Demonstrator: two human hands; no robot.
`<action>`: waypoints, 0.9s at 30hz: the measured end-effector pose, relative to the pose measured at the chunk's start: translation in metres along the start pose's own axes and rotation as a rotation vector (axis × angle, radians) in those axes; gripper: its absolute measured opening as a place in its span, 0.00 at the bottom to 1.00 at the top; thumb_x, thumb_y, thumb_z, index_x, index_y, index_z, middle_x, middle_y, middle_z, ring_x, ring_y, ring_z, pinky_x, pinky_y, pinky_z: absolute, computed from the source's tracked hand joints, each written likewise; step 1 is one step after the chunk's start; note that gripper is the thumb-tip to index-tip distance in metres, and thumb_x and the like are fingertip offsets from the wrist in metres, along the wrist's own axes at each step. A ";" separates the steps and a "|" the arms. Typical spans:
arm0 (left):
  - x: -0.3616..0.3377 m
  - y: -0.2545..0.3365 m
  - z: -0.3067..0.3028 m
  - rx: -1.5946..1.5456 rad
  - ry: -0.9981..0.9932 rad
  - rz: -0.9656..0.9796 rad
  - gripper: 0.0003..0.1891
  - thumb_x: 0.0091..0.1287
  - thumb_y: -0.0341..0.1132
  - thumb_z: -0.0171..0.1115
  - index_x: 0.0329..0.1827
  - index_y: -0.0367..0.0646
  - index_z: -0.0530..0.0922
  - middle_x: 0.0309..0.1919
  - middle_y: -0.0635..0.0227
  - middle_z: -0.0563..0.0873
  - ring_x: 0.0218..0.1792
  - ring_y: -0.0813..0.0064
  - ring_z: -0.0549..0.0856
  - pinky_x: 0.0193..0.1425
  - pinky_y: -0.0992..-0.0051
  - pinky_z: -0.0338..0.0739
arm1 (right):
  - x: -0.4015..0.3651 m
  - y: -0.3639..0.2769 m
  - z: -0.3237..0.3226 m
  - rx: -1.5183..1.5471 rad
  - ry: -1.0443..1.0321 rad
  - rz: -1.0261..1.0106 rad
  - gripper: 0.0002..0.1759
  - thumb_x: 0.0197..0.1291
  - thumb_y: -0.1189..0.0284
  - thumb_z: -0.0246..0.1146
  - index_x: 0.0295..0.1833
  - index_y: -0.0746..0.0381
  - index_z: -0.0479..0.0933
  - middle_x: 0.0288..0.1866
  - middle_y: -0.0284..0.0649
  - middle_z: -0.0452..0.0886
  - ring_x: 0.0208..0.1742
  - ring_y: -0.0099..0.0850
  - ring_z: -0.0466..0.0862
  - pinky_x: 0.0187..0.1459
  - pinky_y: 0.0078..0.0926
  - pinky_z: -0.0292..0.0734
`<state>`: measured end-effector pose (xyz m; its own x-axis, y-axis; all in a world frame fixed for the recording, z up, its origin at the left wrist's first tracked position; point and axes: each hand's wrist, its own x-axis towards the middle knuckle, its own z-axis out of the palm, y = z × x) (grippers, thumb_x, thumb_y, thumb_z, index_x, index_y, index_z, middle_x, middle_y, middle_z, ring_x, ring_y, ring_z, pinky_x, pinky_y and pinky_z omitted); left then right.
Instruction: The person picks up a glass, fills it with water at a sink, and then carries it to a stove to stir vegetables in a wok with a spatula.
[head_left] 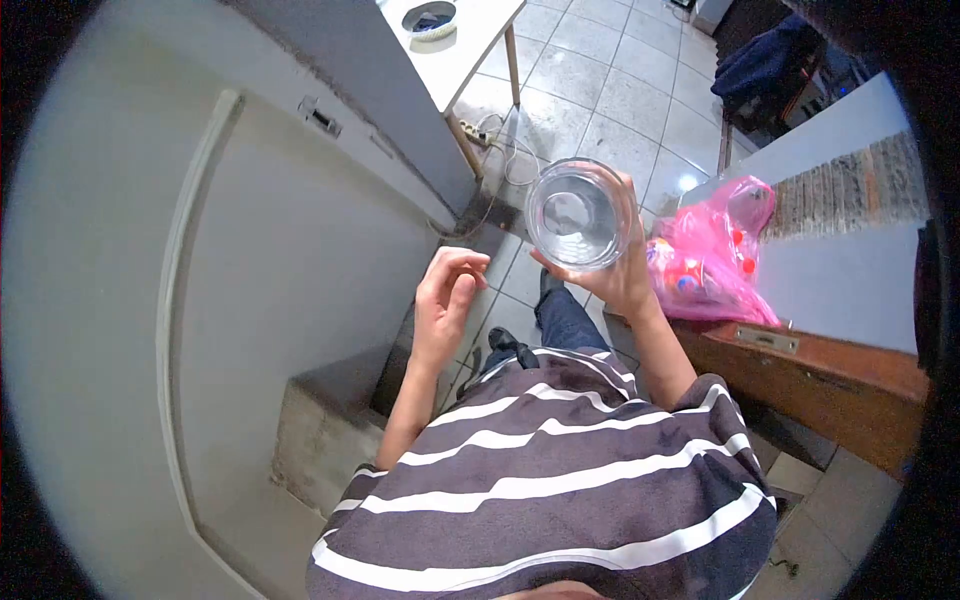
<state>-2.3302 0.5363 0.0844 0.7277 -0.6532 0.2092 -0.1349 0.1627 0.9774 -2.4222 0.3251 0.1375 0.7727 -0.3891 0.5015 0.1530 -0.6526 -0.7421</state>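
Note:
A clear round container with a wide mouth is in my right hand, fingers and thumb wrapped around its side. I look down into it and see its bare, shiny bottom. To its left, my left hand is raised in the air, apart from the container. Its fingers are loosely curled with the thumb away from the palm, and nothing shows in it.
A pink plastic bag with red-capped items hangs by the brown door edge on my right. To the left stands a pale door frame. Ahead are a white table with a round dish, a power strip and cable, and floor tiles.

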 end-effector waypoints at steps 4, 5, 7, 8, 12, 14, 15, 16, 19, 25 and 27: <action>0.060 -0.020 -0.004 -0.016 -0.037 -0.031 0.19 0.78 0.48 0.55 0.52 0.37 0.79 0.44 0.69 0.78 0.41 0.79 0.80 0.48 0.77 0.74 | 0.057 0.035 0.013 0.047 0.008 0.049 0.47 0.37 0.59 0.84 0.62 0.64 0.70 0.60 0.45 0.74 0.60 0.43 0.78 0.60 0.39 0.76; 0.079 -0.023 -0.005 -0.026 -0.015 -0.053 0.20 0.78 0.47 0.55 0.45 0.37 0.81 0.43 0.68 0.78 0.41 0.79 0.80 0.48 0.77 0.74 | 0.074 0.046 0.015 0.047 0.012 0.046 0.47 0.37 0.59 0.84 0.62 0.64 0.70 0.60 0.45 0.74 0.60 0.43 0.78 0.60 0.39 0.76; 0.119 -0.043 -0.016 0.001 -0.061 -0.016 0.21 0.78 0.47 0.55 0.39 0.36 0.82 0.43 0.67 0.79 0.41 0.80 0.79 0.48 0.77 0.74 | 0.113 0.073 0.013 -0.038 -0.073 -0.023 0.55 0.32 0.66 0.84 0.68 0.63 0.63 0.60 0.45 0.80 0.58 0.40 0.84 0.59 0.34 0.80; 0.125 -0.049 -0.002 0.028 -0.102 0.011 0.23 0.78 0.47 0.55 0.33 0.36 0.82 0.42 0.65 0.79 0.42 0.80 0.79 0.48 0.76 0.74 | 0.117 0.084 -0.001 -0.036 -0.071 -0.028 0.55 0.32 0.66 0.84 0.68 0.63 0.63 0.60 0.45 0.80 0.58 0.40 0.84 0.59 0.34 0.80; 0.224 -0.054 0.009 -0.036 -0.030 -0.212 0.22 0.78 0.38 0.55 0.24 0.33 0.79 0.34 0.68 0.81 0.24 0.86 0.73 0.24 0.82 0.63 | 0.203 0.134 -0.013 -0.028 -0.054 -0.078 0.52 0.33 0.66 0.83 0.67 0.62 0.64 0.59 0.44 0.80 0.56 0.41 0.85 0.57 0.35 0.80; 0.269 -0.050 0.026 -0.037 0.013 -0.228 0.23 0.78 0.35 0.54 0.21 0.34 0.76 0.27 0.72 0.79 0.20 0.88 0.69 0.21 0.82 0.59 | 0.242 0.152 -0.033 -0.010 -0.072 -0.033 0.52 0.33 0.65 0.83 0.66 0.61 0.64 0.58 0.44 0.81 0.56 0.41 0.85 0.57 0.36 0.80; 0.293 -0.054 0.040 -0.016 -0.019 -0.210 0.24 0.78 0.34 0.54 0.18 0.35 0.73 0.25 0.71 0.77 0.21 0.87 0.68 0.22 0.81 0.59 | 0.257 0.168 -0.049 -0.022 -0.056 -0.021 0.52 0.33 0.63 0.84 0.66 0.61 0.65 0.57 0.45 0.82 0.55 0.41 0.86 0.57 0.35 0.80; 0.311 -0.059 0.045 0.008 -0.048 -0.193 0.26 0.78 0.34 0.54 0.15 0.36 0.69 0.23 0.70 0.75 0.22 0.85 0.68 0.23 0.80 0.59 | 0.273 0.183 -0.056 -0.011 -0.058 -0.020 0.52 0.33 0.63 0.84 0.66 0.61 0.65 0.57 0.45 0.82 0.55 0.41 0.86 0.57 0.35 0.80; 0.372 -0.070 0.062 0.052 -0.028 -0.193 0.27 0.78 0.34 0.54 0.14 0.37 0.67 0.22 0.70 0.74 0.23 0.85 0.68 0.24 0.79 0.58 | 0.325 0.228 -0.072 -0.031 -0.022 -0.072 0.51 0.35 0.61 0.85 0.65 0.61 0.66 0.56 0.43 0.83 0.54 0.40 0.86 0.57 0.35 0.81; 0.501 -0.096 0.110 0.014 0.014 -0.339 0.24 0.78 0.36 0.54 0.19 0.35 0.70 0.22 0.73 0.73 0.21 0.87 0.66 0.24 0.80 0.58 | 0.410 0.321 -0.112 0.071 -0.065 -0.002 0.50 0.36 0.62 0.85 0.64 0.62 0.67 0.55 0.44 0.83 0.55 0.42 0.86 0.58 0.36 0.80; 0.550 -0.114 0.122 0.020 0.007 -0.332 0.24 0.78 0.37 0.54 0.19 0.35 0.70 0.23 0.74 0.73 0.21 0.87 0.66 0.24 0.80 0.58 | 0.439 0.361 -0.116 0.017 -0.124 0.016 0.51 0.35 0.60 0.85 0.65 0.62 0.67 0.57 0.45 0.82 0.57 0.43 0.85 0.59 0.36 0.79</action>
<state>-1.9966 0.0688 0.0917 0.7390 -0.6627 -0.1209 0.0972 -0.0727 0.9926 -2.0992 -0.1571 0.1417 0.8452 -0.3154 0.4315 0.1497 -0.6352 -0.7577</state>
